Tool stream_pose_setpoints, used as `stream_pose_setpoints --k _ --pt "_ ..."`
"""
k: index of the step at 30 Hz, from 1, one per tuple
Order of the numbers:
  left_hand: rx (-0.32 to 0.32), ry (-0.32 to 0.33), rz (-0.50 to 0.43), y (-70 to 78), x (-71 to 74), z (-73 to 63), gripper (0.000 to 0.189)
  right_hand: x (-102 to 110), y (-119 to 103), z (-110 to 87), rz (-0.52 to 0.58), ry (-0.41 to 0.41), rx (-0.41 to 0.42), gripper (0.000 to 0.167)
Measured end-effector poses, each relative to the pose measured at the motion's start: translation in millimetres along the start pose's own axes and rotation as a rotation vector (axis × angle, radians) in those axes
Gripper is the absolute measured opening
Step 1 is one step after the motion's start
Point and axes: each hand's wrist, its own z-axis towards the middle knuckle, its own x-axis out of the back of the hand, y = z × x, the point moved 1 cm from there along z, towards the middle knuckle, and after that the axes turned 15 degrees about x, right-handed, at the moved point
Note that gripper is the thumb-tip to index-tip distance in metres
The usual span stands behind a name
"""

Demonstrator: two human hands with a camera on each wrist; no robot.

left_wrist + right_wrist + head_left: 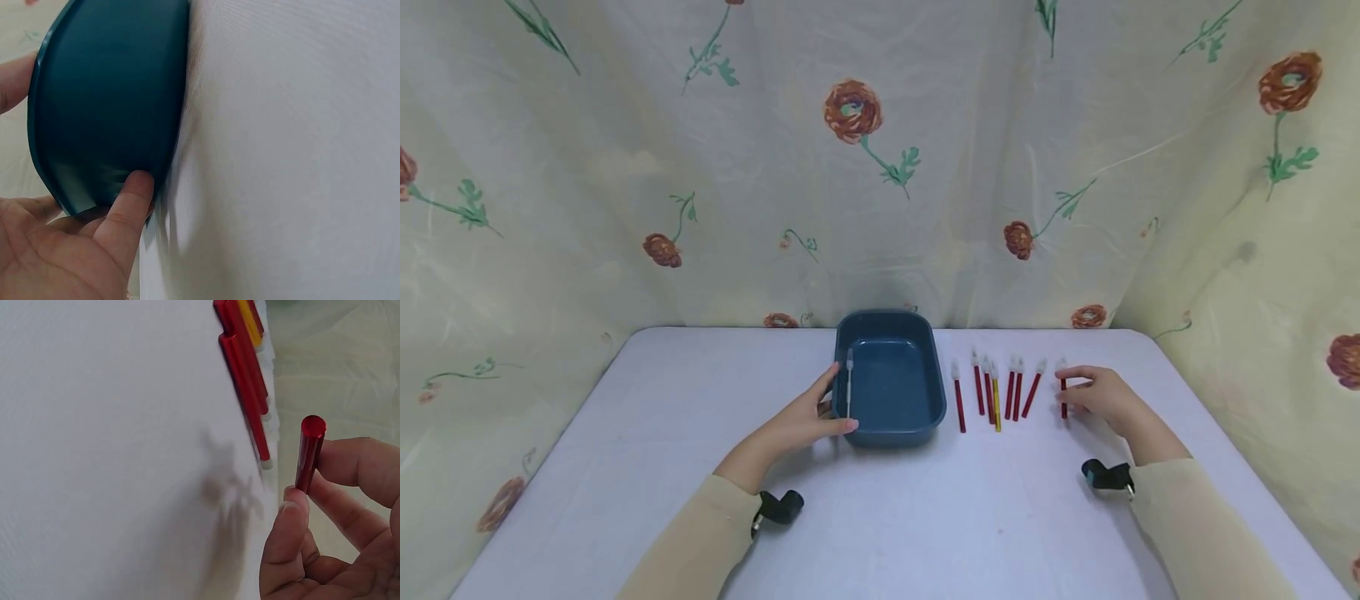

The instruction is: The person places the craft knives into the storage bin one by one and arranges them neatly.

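My left hand [799, 419] holds the left side of a dark blue basin [891, 437], its thumb at the front left rim. In the left wrist view, fingers spread around the basin's corner [112, 94]. A slim silver stick [849, 387] with a whitish tip lies along the left side inside the basin. At the right, my right hand [1101, 397] pinches a slim red metallic stick [308, 456] between thumb and fingers. In the head view that stick [1063, 404] points away from me, with a clear tip at its far end.
Between the basin and my right hand lie several similar red sticks [959, 404] and a yellow one [997, 404], their clear tips pointing away. All rest on a white-covered table [925, 517]. A flowered curtain [955, 167] hangs behind and at both sides.
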Motion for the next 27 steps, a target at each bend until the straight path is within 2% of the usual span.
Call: stream_pose_setpoints --k 6,14,27 --pt "-0.001 0.0 -0.011 -0.2 -0.4 -0.3 0.102 0.6 -16.7 -1.7 0.016 -0.016 0.027 0.054" --pt "-0.001 -0.005 -0.024 -0.8 -1.1 -0.3 0.103 -3.1 -43.2 -2.0 0.041 -0.047 0.017 0.059" --pt "0.001 -0.003 -0.028 -2.2 -0.7 0.2 0.102 -12.3 -87.4 -0.2 0.081 -0.056 0.14 0.052"
